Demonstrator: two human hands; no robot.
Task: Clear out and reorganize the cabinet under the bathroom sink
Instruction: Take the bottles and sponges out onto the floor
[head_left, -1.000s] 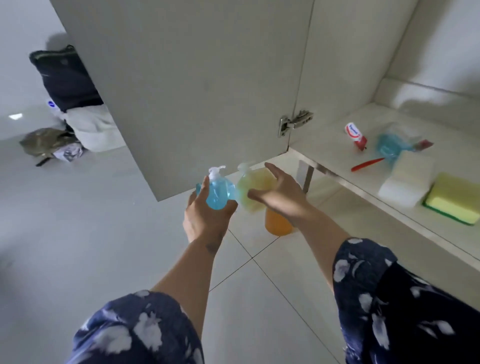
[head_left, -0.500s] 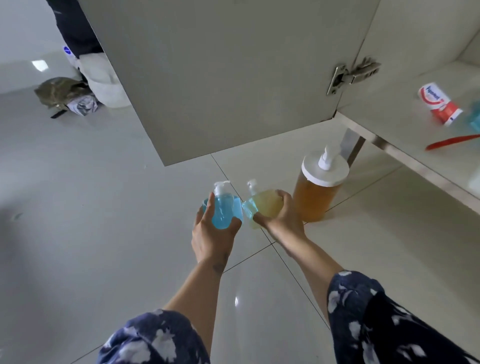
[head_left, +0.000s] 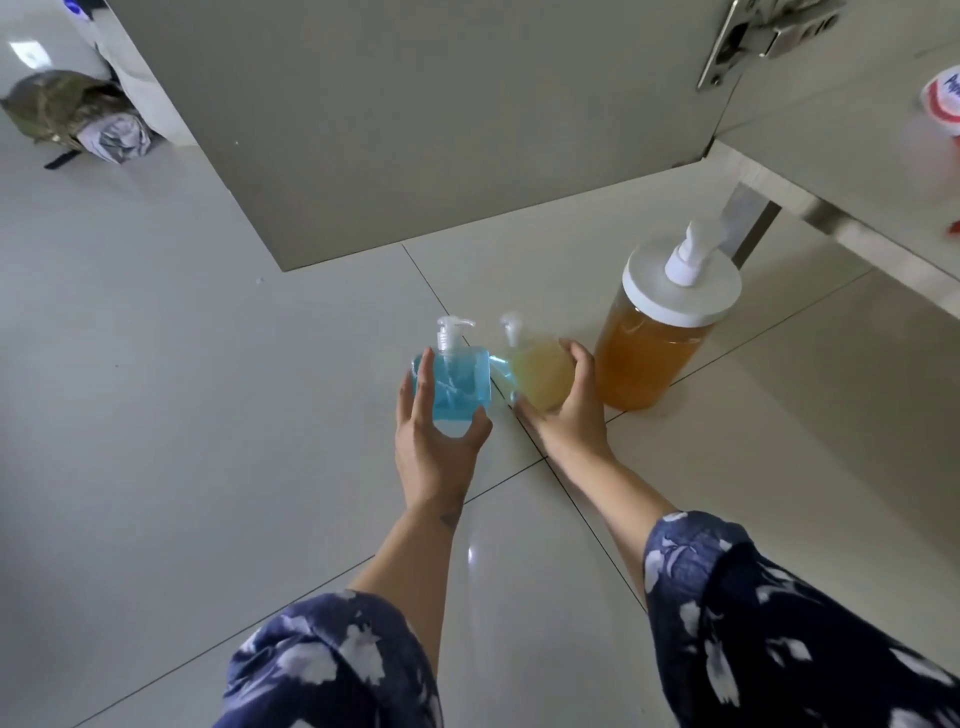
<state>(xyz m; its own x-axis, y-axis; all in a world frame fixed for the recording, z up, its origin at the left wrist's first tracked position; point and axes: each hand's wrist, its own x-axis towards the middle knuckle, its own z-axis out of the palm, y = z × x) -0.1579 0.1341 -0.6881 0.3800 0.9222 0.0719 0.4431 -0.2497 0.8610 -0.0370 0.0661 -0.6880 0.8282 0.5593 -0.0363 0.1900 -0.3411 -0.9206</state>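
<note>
left hand (head_left: 434, 447) was cupped round the near side of the blue pump bottle (head_left: 457, 382), fingers (head_left: 422, 384) up its left face, thumb at its lower right corner; whether the grip was firm or loosening could not be told. right hand (head_left: 569, 415) wrapped the yellow pump bottle (head_left: 537, 376) from the right, fingers curled over its far shoulder, thumb low on the near side. both small bottles stood upright, or nearly so, low at the tiled floor (head_left: 208, 415), just beside each other over a grout line; contact with the tile could not be confirmed. just right of the yellow one, near the right hand's knuckles, stood the large amber dispenser jar (head_left: 644, 358) with a white lid and pump, upright on the floor. behind all three hung the open cabinet door (head_left: 415, 119), pale grey, with a metal hinge (head_left: 763, 36) at its upper right. cabinet shelf edge (head_left: 831, 218) ran along the right, a toothpaste tube (head_left: 943, 101) cut off by the frame lying on it. far left on the floor, a bundle of cloth (head_left: 72, 114), well apart from the bottles. both forearms were bare, dark floral sleeves (head_left: 779, 634) pushed up.
</note>
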